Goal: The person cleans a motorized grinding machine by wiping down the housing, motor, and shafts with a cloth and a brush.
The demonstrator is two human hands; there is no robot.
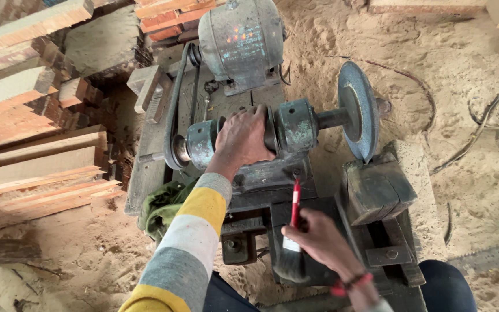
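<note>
The left hand grips the grinder's shaft housing beside the grinding disc; the right hand holds a red-handled paintbrush just below it.

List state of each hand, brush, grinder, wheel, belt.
left hand: gripping grinder spindle housing
right hand: holding red-handled paintbrush, bristles down
grinding disc: mounted on shaft, upright
drive belt: fitted on pulley
motor: running or not, cannot tell
</note>
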